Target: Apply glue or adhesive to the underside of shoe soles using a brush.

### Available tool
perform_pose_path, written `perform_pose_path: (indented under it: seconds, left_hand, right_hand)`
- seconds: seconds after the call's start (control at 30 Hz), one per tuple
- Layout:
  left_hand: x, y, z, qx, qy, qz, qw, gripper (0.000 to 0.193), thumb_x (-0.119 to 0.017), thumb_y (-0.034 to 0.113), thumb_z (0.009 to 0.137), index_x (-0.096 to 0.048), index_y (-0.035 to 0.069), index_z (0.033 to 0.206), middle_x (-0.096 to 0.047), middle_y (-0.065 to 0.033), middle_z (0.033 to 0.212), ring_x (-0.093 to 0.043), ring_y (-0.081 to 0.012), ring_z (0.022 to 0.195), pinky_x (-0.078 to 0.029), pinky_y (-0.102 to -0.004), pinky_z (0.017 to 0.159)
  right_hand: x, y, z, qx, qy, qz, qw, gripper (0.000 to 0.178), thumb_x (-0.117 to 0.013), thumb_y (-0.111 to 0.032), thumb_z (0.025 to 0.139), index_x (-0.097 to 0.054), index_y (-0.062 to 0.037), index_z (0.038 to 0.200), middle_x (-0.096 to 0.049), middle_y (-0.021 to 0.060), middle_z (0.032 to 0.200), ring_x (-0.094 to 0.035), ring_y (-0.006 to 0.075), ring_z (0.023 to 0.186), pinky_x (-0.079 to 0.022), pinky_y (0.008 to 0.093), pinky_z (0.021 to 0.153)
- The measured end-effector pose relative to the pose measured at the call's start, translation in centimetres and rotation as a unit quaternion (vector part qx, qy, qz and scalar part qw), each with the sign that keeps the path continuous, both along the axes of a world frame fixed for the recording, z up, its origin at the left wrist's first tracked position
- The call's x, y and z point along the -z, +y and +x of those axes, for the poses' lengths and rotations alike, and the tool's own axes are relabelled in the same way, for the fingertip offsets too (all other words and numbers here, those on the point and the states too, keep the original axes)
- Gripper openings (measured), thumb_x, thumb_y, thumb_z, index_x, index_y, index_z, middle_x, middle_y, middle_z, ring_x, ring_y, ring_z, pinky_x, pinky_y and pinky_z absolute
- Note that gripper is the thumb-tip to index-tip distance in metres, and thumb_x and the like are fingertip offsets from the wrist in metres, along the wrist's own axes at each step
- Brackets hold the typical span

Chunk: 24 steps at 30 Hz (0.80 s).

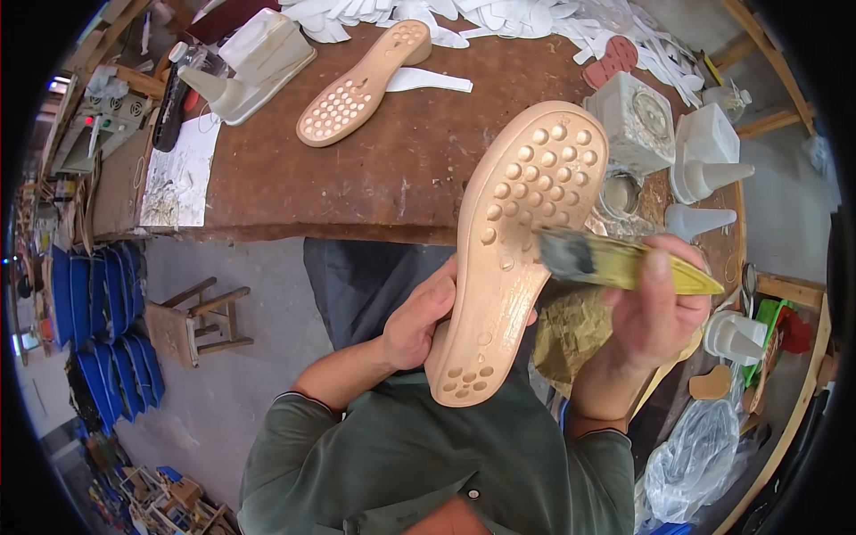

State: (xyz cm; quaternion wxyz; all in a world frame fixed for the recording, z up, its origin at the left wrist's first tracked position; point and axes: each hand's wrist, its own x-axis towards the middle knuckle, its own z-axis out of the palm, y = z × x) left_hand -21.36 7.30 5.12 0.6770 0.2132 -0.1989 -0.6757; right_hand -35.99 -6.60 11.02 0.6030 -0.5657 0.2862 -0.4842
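A beige shoe sole [486,294] with round hollows at its toe and heel ends is held up in front of me. My left hand [421,314] grips its left edge near the waist, with a fingertip showing at the far edge. My right hand [655,299] holds a brush [637,260] with a yellow handle. The dark, blurred bristles are over the sole's middle, at its right edge; whether they touch it I cannot tell. Wet-looking shine covers part of the sole. A second beige sole [361,89] lies on the brown table [383,183], hollows up.
White cut pieces [499,16] pile along the table's far side. White bottles with cone nozzles [254,67] stand left and right [709,156]. An open round tin [619,193] sits by a white square container [633,120]. A wooden stool [198,321] stands on the floor at left.
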Motion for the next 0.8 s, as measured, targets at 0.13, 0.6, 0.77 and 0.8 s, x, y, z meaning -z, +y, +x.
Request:
perform_pose_path:
  seconds: [0.13, 0.6, 0.77, 0.8]
  left_hand:
    - [-1.0, 0.6, -0.1, 0.011, -0.022, 0.004, 1.0, 0.066, -0.033, 0.041, 0.094, -0.014, 0.0, 0.141, -0.041, -0.0197, 0.132, -0.052, -0.0274, 0.112, -0.042, -0.0362, 0.093]
    - [-2.0, 1.5, 0.2, 0.034, -0.053, 0.032, 0.997, 0.081, -0.047, 0.051, 0.086, -0.017, 0.0, 0.141, -0.039, -0.0208, 0.135, -0.053, -0.0351, 0.112, -0.043, -0.0415, 0.093]
    - [-1.8, 1.4, 0.6, 0.009, -0.089, -0.006, 0.996, 0.072, -0.04, 0.044, 0.091, -0.017, -0.003, 0.141, -0.039, -0.0164, 0.135, -0.045, -0.0232, 0.118, -0.036, -0.0343, 0.097]
    - [-1.9, 1.5, 0.9, 0.0, -0.103, -0.037, 0.994, 0.066, -0.034, 0.039, 0.095, -0.016, -0.004, 0.141, -0.037, -0.0128, 0.136, -0.039, -0.0145, 0.121, -0.031, -0.028, 0.098]
  right_hand:
    - [-1.2, 1.4, 1.9, 0.007, 0.04, -0.028, 0.999, 0.016, -0.065, -0.006, 0.083, -0.061, 0.004, 0.095, -0.062, 0.0091, 0.073, -0.055, 0.0094, 0.053, -0.044, 0.0191, 0.049]
    - [-2.3, 2.7, 1.6, -0.049, 0.04, -0.099, 0.993, 0.017, -0.065, -0.007, 0.082, -0.06, 0.0043, 0.094, -0.062, 0.0121, 0.077, -0.057, 0.0126, 0.056, -0.045, 0.0221, 0.051]
    - [-2.1, 3.2, 0.0, -0.085, 0.054, -0.103, 0.99, 0.021, -0.071, -0.009, 0.076, -0.063, 0.0018, 0.091, -0.062, 0.0124, 0.073, -0.057, 0.0152, 0.056, -0.045, 0.0252, 0.055]
    - [-1.8, 3.2, -0.4, -0.098, 0.066, -0.126, 0.985, 0.022, -0.072, -0.011, 0.074, -0.063, 0.0011, 0.091, -0.063, 0.012, 0.071, -0.057, 0.0163, 0.056, -0.045, 0.0256, 0.055]
